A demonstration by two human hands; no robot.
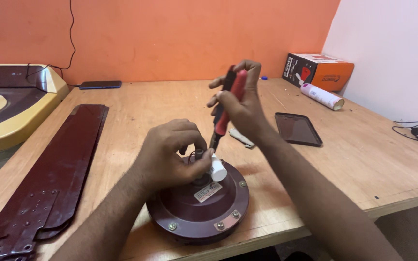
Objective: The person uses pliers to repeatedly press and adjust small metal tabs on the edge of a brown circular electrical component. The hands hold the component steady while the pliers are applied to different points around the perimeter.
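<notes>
A round maroon fan motor housing (189,215) lies on the wooden table (364,159) near its front edge, with bolts around its rim and a paper label on top. My left hand (170,152) grips the centre of the housing, fingers closed on a small white cylindrical part (217,170) beside the shaft. My right hand (240,104) holds a red and black screwdriver (226,108) upright, its tip pointing down at the housing's centre next to my left fingers.
Stacked maroon fan blades (59,169) lie to the left. A dark phone (297,128) and a small grey piece (242,137) lie behind the motor. A white tube (321,96) and an orange box (318,70) sit far right. A yellow appliance (10,106) stands at the left edge.
</notes>
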